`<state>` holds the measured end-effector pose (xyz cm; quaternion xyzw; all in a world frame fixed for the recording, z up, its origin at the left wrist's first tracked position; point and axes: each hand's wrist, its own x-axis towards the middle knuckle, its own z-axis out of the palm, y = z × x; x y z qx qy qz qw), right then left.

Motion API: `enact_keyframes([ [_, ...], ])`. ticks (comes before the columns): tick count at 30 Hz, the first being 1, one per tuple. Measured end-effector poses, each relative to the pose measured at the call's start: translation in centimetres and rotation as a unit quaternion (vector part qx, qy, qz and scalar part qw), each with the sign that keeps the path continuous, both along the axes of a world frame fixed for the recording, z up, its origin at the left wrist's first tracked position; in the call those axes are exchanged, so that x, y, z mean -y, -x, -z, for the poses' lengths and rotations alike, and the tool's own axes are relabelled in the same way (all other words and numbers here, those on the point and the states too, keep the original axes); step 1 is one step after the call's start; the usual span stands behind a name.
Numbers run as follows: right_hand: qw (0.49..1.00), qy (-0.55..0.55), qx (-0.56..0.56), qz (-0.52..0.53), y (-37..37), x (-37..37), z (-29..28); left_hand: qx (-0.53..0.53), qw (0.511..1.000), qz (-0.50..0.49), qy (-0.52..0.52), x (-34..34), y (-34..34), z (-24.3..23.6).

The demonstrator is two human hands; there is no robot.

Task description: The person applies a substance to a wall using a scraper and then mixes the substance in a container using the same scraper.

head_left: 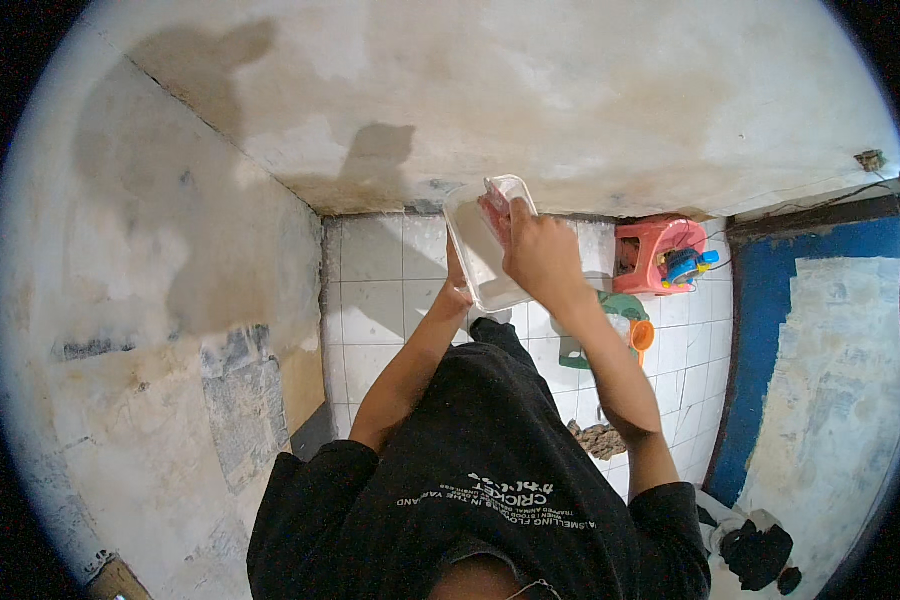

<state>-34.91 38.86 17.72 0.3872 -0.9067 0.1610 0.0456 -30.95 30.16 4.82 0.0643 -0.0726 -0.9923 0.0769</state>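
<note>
In front of my body my left hand holds a white rectangular tray by its left side. Part of that hand is behind the tray, which is tilted. My right hand is closed on a flat red scraper smeared with white. The scraper is over the far right part of the tray, close to its rim. Whitish material coats the tray's inside. My right fingers hide part of the scraper's grip.
A stained, patchy wall rises just ahead, and another wall stands at left. On the white tiled floor are a pink stool with a blue tool on it, a green container, an orange scoop and a brown rag.
</note>
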Motion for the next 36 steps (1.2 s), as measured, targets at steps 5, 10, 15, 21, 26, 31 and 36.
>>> enact_keyframes([
  [5,0.999,0.039,0.014,-0.009,-3.6,0.3,3.2,-0.242,0.926,-0.161,0.241,-1.2,-0.8,1.6],
  [10,0.992,0.064,0.098,0.042,-3.7,0.4,2.2,-0.206,0.954,-0.087,0.202,0.3,-1.9,6.5],
  [15,0.99,0.008,0.121,0.066,-1.9,0.5,0.9,-0.156,0.917,-0.143,0.338,-1.2,-2.7,4.5],
  [21,0.992,0.043,0.109,0.04,-0.5,0.0,0.7,-0.175,0.923,-0.117,0.322,-1.5,-2.6,3.0],
  [26,0.988,0.066,0.122,0.075,0.6,-0.4,-0.9,-0.052,0.993,-0.002,0.11,-0.7,-2.0,3.2],
  [31,0.995,0.021,0.093,0.017,1.7,-0.2,-2.1,-0.011,0.996,0.066,-0.058,-0.9,-1.5,1.1],
  [36,0.992,-0.042,0.075,0.093,2.0,0.2,-3.0,-0.041,0.979,-0.041,0.194,-0.6,-1.4,8.3],
])
